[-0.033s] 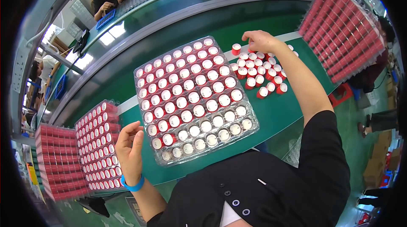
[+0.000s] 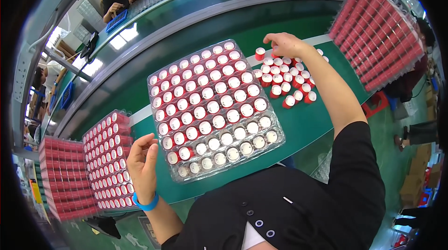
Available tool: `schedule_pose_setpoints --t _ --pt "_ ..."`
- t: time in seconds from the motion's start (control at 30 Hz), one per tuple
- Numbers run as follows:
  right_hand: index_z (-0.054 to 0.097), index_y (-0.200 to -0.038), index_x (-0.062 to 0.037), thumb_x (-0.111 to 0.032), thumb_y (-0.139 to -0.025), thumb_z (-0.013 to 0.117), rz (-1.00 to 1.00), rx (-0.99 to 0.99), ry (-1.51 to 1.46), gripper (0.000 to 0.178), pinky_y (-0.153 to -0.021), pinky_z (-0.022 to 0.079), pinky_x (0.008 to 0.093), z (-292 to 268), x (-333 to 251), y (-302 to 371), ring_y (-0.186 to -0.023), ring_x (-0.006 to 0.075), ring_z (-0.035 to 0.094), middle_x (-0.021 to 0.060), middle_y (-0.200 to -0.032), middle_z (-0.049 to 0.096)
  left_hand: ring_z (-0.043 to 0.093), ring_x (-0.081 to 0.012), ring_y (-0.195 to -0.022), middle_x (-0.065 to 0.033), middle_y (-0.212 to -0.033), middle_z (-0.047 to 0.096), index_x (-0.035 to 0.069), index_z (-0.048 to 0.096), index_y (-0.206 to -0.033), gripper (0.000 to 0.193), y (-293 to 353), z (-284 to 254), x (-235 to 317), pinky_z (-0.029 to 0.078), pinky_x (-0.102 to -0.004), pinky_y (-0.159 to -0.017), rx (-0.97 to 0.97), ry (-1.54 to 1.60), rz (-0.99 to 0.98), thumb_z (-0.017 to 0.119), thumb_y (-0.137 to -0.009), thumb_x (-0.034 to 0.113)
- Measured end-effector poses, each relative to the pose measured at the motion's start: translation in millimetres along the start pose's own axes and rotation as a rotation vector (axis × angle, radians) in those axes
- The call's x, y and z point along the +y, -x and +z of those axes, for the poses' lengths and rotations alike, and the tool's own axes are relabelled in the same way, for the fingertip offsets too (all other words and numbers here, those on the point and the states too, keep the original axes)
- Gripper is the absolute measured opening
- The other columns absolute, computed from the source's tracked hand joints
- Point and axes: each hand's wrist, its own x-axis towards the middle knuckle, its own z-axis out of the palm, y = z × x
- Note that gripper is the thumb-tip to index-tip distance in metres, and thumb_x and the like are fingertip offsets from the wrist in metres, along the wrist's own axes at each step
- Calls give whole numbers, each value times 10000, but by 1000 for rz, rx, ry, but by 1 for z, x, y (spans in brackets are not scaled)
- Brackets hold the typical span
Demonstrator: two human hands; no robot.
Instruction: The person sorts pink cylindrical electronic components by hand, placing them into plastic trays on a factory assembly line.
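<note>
A green tabletop (image 2: 303, 128) spreads across the view, its near edge curving in front of the person's black shirt (image 2: 289, 208). By its far right corner rises a tall block of stacked trays (image 2: 378, 35) full of red pieces, and at its left end two more stacks (image 2: 107, 156) stand side by side. Between them, close to the near edge, lies a clear plastic tray (image 2: 228, 167) filled with rows of white-topped red cups (image 2: 203, 81); toward the tray's near right corner, the pieces have pale sides. A cluster of loose cups (image 2: 287, 77) stands right of the tray, toward the tabletop's right end. The right hand (image 2: 285, 44) reaches over the cluster's far side, fingers bent; I cannot tell whether they are clamped on a cup. The left hand (image 2: 143, 163) is just beside the tray's left side, its fingers loosely curled and the thumb slightly apart from them. A blue wristband (image 2: 147, 203) circles the left wrist. One single cup (image 2: 260, 52) stands between the tray and the right hand
</note>
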Motion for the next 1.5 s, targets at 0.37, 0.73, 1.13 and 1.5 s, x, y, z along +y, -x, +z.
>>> schedule_pose_setpoints --t 0.37,0.73,1.13,1.5 --pt "643 -1250 -196 -214 -900 627 -237 -78 98 350 -959 501 434 -5 -9 -12 -1136 312 633 86 -1213 682 630 -146 -942 -83 -1050 671 -45 637 -1155 227 -24 15 27 493 -271 -862 -89 -57 137 612 -946 40" --pt "630 -1216 -87 -129 -838 620 -891 175 -556 381 -811 502 409 -32 -157 137 -913 301 646 130 -1013 685 604 -254 -1103 -194 -1284 583 12 314 -1491 691 -55 90 90 488 -343 -969 -341 213 466 676 -904 -26" --pt "622 -1131 -36 -138 -884 673 -914 223 -944 272 -805 523 344 -14 -166 102 -858 210 674 104 -906 680 598 -120 -979 -61 -1099 614 14 572 -1149 203 -69 76 71 482 -249 -845 -4 500 235 603 -975 112" --pt "589 -1232 -2 12 -869 672 -707 34 -1373 373 -913 507 298 9 -175 68 -1065 153 617 97 -1209 632 616 -149 -1095 -91 -1210 621 -19 550 -1319 439 -82 72 49 529 -299 -926 -277 817 -46 682 -900 5"
